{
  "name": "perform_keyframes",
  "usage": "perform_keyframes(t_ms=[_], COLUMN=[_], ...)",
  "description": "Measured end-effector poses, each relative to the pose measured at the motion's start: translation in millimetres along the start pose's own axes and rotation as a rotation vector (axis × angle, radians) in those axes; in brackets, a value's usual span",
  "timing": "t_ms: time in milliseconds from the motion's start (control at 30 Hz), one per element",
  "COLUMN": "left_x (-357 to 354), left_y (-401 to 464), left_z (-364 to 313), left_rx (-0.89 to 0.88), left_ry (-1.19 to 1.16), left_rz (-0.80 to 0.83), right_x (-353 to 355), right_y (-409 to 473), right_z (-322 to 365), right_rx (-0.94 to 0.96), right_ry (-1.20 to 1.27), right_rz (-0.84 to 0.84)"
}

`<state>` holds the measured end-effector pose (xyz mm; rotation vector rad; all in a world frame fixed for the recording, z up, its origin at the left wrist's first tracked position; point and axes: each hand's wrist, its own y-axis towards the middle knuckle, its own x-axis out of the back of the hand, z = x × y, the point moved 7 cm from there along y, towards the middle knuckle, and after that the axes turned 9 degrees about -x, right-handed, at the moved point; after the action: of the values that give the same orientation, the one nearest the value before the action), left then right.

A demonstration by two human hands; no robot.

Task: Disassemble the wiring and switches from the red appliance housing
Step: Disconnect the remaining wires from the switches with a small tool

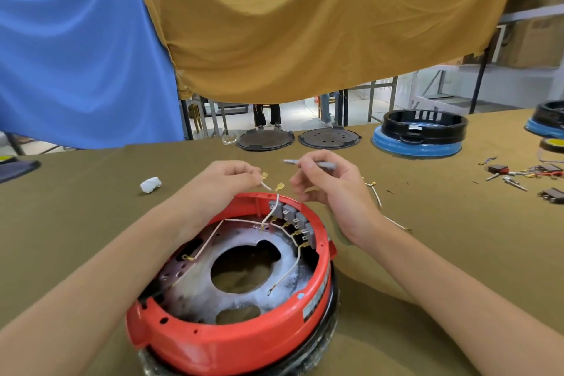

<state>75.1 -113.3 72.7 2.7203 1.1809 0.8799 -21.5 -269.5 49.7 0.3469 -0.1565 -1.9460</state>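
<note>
A red housing [232, 336] sits upside down on the surface [76, 238], close to the person and in the middle. Inside it is a grey metal plate [189, 293] with a big round hole. A row of grey switches [294, 220] is fixed along the far inside wall. Thin white wires [213, 236] run across the plate to the switches.

The left hand [225, 175] is just past the far rim of the housing. Its fingers are curled and pinch a white wire with a gold clip [264, 176] on its end. A second gold clip [279, 186] sticks up just beside it.

The right hand [329, 189] is near the left hand, also past the far rim. It grips a grey screwdriver [311, 163] with its tip pointing left.

A loose wire [377, 195] lies on the surface right of the right hand. A small white wad [150, 184] lies to the left. Farther back are two dark round plates [265, 139], and a black ring on a blue base [424, 131]. Small parts [518, 174] lie at the far right. A blue cloth [76, 55] and a yellow cloth [305, 24] hang behind.
</note>
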Motion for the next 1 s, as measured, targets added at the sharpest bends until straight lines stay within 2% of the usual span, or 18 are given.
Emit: perform_keyframes(t_ms=[133,400,467,600,700,867,933,1000], left_x=[-10.6,-24.5,-14.7,3.6,8.7,18.4,22.1,24.2], left_y=[2.7,4.5,7.3,12.8,12.2,14.1,15.5,15.3], left_z=[-14.1,-17.8,-15.5,5.8,22.4,28.7,30.8,33.3], left_rx=[-0.113,-0.128,-0.166,-0.131,-0.078,-0.092,-0.083,-0.076], left_ry=[0.046,0.024,0.157,0.637,0.759,0.838,0.842,0.848], left_rz=[-0.082,-0.075,-0.035,0.222,0.328,0.287,0.272,0.237], right_x=[-0.1,7.4,12.7,28.5,54.5,119.9,133.9,138.6], right_y=[-0.1,1.7,5.0,12.5,18.2,19.6,20.1,24.0], right_z=[-2.7,-4.5,-7.8,-10.4,-4.3,4.4,0.1,-8.2], right_rx=[-0.024,-0.073,-0.122,-0.162,-0.142,-0.147,-0.198,-0.248], right_ry=[0.045,0.166,0.238,0.284,0.172,-0.247,-0.328,-0.393], right_rz=[0.011,-0.051,-0.078,-0.142,-0.27,-0.569,-0.599,-0.557])
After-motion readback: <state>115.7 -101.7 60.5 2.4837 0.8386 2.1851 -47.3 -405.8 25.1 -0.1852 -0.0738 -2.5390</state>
